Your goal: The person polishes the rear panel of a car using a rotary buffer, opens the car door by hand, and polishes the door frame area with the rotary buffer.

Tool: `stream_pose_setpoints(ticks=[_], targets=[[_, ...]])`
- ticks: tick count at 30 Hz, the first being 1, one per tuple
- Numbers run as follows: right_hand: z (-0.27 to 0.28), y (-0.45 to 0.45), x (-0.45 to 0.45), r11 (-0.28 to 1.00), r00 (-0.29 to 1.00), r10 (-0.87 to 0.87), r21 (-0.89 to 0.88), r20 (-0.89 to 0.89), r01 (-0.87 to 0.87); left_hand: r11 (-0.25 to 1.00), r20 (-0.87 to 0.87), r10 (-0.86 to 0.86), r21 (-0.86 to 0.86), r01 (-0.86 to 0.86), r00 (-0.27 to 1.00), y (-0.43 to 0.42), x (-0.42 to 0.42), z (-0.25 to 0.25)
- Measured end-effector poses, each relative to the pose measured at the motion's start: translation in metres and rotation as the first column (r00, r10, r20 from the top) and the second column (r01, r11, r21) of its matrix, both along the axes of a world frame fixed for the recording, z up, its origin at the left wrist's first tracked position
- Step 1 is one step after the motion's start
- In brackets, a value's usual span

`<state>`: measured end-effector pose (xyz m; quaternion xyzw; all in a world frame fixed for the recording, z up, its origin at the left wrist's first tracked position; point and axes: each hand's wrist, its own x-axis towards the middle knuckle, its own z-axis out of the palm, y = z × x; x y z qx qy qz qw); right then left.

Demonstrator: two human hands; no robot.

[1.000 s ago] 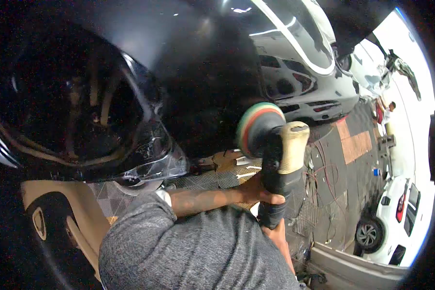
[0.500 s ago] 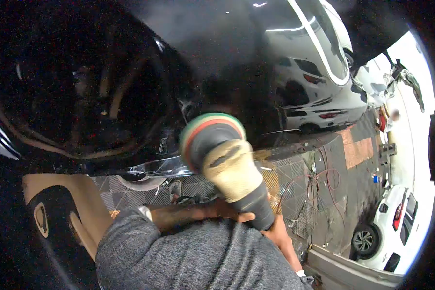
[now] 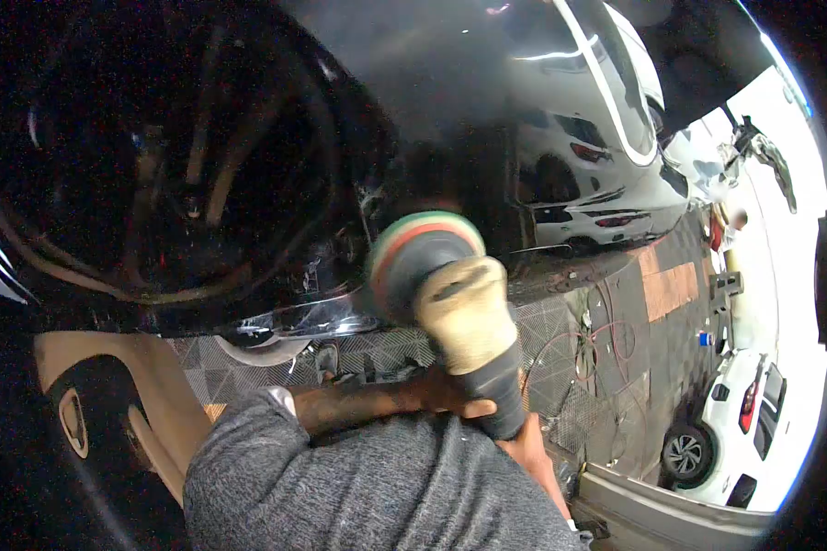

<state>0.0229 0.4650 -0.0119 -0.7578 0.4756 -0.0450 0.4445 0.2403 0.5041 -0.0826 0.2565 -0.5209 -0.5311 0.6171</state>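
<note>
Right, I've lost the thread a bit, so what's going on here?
A person in a grey top is holding a power polisher two-handed: the left hand wraps its dark body, the right hand its rear end. Its round pad is up by the glossy black car body; actual contact is hard to tell. A white car stands off to the right of the picture.

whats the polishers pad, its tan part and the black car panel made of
Pad: likely foam, matte, judging by its thick banded edge.
Tan part: perhaps fabric or leather; dull, uneven surface leaves it open.
Black car panel: probably painted metal, glossy, given its mirror-like reflections.
</note>
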Motion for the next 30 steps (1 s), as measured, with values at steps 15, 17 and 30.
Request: stream_pose_setpoints(ticks=[15,17,30], targets=[[-0.051,0.012,-0.033,0.954,0.947,-0.272,0.176,0.172,0.242,0.946,-0.002,-0.116,0.305,0.111,0.993,-0.061,-0.015,0.024],[-0.065,0.015,-0.036,0.949,0.927,-0.309,0.140,0.213,0.284,0.955,0.036,-0.128,0.272,0.114,0.991,-0.058,-0.013,0.017],[-0.052,-0.014,-0.034,0.941,0.938,-0.303,0.208,0.169,0.267,0.959,-0.007,-0.101,0.265,0.100,0.995,-0.100,-0.030,0.036]])
